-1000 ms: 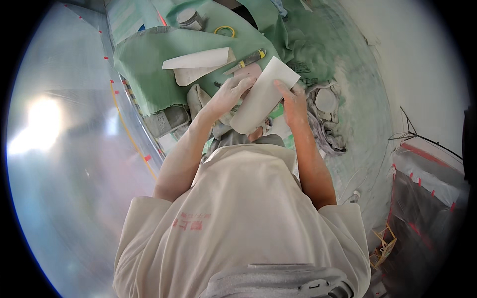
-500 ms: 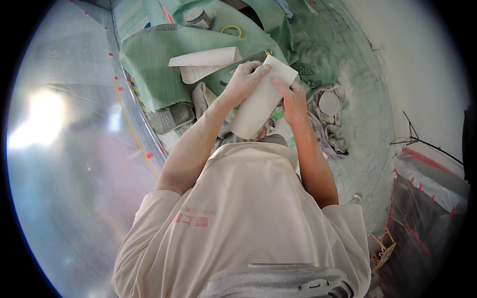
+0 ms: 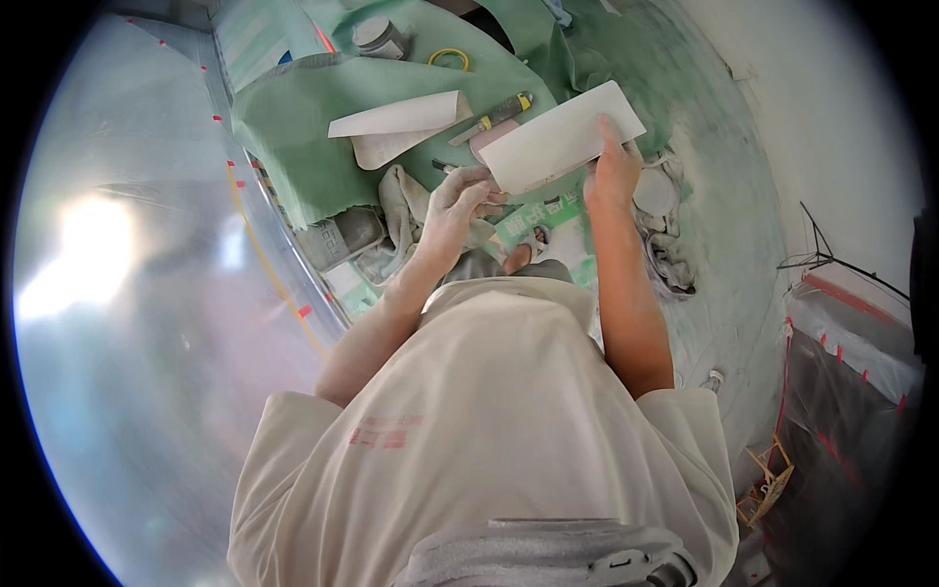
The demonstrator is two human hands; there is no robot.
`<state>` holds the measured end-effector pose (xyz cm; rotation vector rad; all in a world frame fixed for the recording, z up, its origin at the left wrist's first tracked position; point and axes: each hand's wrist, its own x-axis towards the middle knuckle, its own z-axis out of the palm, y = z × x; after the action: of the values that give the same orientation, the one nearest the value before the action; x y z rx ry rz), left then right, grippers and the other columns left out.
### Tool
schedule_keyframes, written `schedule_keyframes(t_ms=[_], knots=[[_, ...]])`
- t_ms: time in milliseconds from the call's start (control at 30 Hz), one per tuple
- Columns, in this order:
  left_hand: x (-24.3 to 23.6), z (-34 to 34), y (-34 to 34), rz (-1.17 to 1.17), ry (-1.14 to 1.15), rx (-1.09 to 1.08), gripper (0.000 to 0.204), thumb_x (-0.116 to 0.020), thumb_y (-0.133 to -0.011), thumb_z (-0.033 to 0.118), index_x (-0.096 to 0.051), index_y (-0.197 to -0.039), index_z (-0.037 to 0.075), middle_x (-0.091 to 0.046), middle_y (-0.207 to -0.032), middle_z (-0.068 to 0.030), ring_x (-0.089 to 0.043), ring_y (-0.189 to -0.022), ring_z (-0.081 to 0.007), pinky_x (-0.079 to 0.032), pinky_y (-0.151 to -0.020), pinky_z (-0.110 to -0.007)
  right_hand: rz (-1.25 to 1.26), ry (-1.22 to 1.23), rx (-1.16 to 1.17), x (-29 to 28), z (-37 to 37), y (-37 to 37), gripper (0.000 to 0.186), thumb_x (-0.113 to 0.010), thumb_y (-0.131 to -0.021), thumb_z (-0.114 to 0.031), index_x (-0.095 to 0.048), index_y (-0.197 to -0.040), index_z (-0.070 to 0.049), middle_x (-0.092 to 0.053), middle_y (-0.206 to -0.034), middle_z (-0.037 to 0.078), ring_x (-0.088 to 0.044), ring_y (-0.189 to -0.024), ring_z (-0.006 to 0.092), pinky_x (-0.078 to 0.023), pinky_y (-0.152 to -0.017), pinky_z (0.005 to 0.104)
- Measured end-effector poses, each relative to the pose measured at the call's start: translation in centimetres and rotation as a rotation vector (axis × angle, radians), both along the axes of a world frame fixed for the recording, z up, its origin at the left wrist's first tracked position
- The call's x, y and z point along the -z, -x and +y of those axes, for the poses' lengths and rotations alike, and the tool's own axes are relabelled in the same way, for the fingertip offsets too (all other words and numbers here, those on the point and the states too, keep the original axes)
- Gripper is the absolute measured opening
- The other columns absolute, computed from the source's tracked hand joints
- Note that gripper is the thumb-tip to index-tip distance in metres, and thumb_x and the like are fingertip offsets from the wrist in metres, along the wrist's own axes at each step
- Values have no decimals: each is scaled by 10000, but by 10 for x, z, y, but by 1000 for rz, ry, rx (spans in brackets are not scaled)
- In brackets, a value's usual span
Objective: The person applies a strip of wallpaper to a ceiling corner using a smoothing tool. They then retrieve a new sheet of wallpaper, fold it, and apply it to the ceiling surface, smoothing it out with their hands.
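Note:
My right hand [image 3: 614, 171] grips the right end of a white rectangular sheet [image 3: 558, 137] and holds it flat in front of me, over the green floor covering [image 3: 293, 127]. My left hand [image 3: 458, 201], dusted white, touches the sheet's lower left corner with curled fingers. Just beyond the sheet lies a scraper with a yellow and grey handle [image 3: 494, 115]. A second white sheet, folded over [image 3: 396, 125], rests on the green covering to the left.
A grey round tin [image 3: 377, 34] and a yellow ring [image 3: 448, 59] sit at the far edge. Dusty rags [image 3: 401, 196] and a grey block [image 3: 337, 235] lie near my feet. Plastic film with red tape marks [image 3: 127, 293] covers the left side. A white wall [image 3: 831, 127] stands on the right.
The sheet has turned from steeply tilted to nearly level and moved right. My left hand slid down from its upper edge to its lower left corner.

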<state>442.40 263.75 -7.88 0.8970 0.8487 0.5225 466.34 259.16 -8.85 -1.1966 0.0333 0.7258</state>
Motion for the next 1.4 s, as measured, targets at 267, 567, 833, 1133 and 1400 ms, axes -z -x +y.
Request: schedule_keyframes(t_ms=[267, 567, 833, 1133, 1400], knots=[[6, 3, -8, -113, 242, 52, 310, -601, -1045, 135, -603, -1289, -57, -714, -1157, -128, -727, -1009, -225, -605, -878, -347, 23, -26, -29, 1, -3, 6, 481, -768, -967, -204, -638, -1371, 23, -680, -1284, 75, -665, -1115, 198, -543, -918, 354], [1, -1, 0, -167, 175, 235, 290, -566, -1045, 86, -652, -1268, -79, -738, -1120, -146, -738, -976, -221, -597, -920, -358, 75, -73, -45, -1, -8, 2, 386, -749, -985, -192, -675, -1295, 24, -702, -1194, 57, -679, -1052, 171, -561, -880, 334], [-37, 35, 0, 238, -350, 120, 479, -584, -1060, 304, -639, -1349, -74, -705, -1263, -159, -673, -1179, -246, -493, -1056, -366, -118, 55, -178, -10, -21, 3, 393, -766, -969, -200, -696, -1281, 29, -722, -1186, 65, -681, -1045, 163, -539, -907, 328], [-32, 59, -43, 263, -126, 523, 584, -707, -1003, 388, -626, -1457, 29, -726, -1252, -137, -699, -1071, -180, -550, -947, -325, -126, 0, -248, -28, -15, 19, 324, -763, -973, -218, -752, -1135, 62, -749, -1033, 65, -667, -871, 116, -523, -778, 294], [-22, 42, -40, 170, 16, 462, 529, -793, -942, 443, -717, -1189, -18, -755, -1008, -83, -731, -821, -159, -584, -738, -320, 27, -12, -240, -19, -28, 24, 352, -787, -941, -200, -727, -1176, 55, -734, -1071, 67, -684, -914, 145, -541, -805, 310]])
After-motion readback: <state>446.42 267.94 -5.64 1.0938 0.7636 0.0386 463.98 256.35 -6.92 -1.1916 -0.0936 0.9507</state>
